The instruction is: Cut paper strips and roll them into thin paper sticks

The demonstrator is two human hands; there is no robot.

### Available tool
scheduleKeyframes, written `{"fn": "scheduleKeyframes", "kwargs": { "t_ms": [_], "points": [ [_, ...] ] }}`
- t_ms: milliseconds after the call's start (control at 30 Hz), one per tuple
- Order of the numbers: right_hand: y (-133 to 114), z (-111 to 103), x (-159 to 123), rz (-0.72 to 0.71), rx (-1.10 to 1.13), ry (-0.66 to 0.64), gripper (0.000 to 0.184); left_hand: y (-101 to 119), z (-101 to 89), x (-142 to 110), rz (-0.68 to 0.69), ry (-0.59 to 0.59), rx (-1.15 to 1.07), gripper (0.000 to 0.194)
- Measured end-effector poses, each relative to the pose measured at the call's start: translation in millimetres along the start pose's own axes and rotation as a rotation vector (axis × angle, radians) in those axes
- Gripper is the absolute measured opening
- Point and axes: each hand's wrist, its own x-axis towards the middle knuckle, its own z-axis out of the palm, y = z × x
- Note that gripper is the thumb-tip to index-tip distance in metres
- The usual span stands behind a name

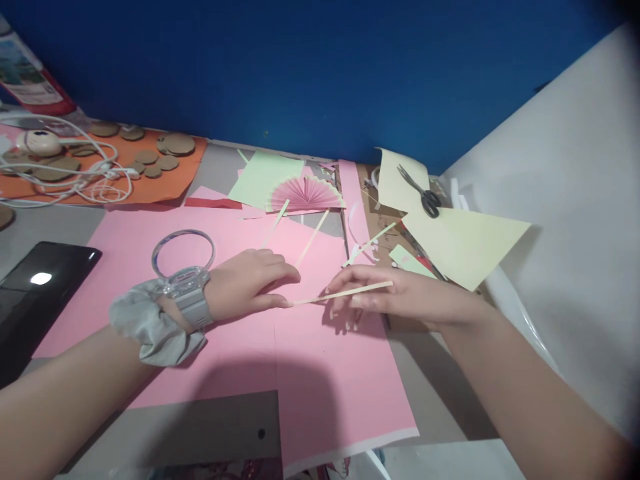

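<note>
Two bare hands hold a thin pale strip (pixel 343 293) just above a pink sheet (pixel 300 347); the left hand (pixel 250 283) pinches one end between closed fingertips; the right hand (pixel 395 297), fingers loosely spread, supports the other end. To handle it well, judge: keep the strip taut and level, grip light; more strips (pixel 313 237), a fan (pixel 305 195) and scissors (pixel 423 191) lie beyond.

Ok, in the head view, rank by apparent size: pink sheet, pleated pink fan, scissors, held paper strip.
1. Pink sheet, largest by far.
2. Pleated fan.
3. Scissors and paper strip: unsure, similar length; the strip is thinner but nearer the camera.
</note>
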Motion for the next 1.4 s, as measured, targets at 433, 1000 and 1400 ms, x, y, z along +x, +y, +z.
{"fn": "scheduleKeyframes", "kwargs": {
  "t_ms": [433,1000,1400],
  "points": [
    [14,35,9,0.052,-0.421,0.519,0.022,0,0.0,2,-0.01,-0.015,-0.002,0.04],
    [24,39,11,0.181,-0.723,0.642,0.025,-3,1.1,3,-0.081,-0.083,0.014,0.035],
    [36,39,9,0.218,-0.957,0.705,0.011,-1,0.1,5,-0.109,-0.075,-0.009,0.023]
  ]
}}
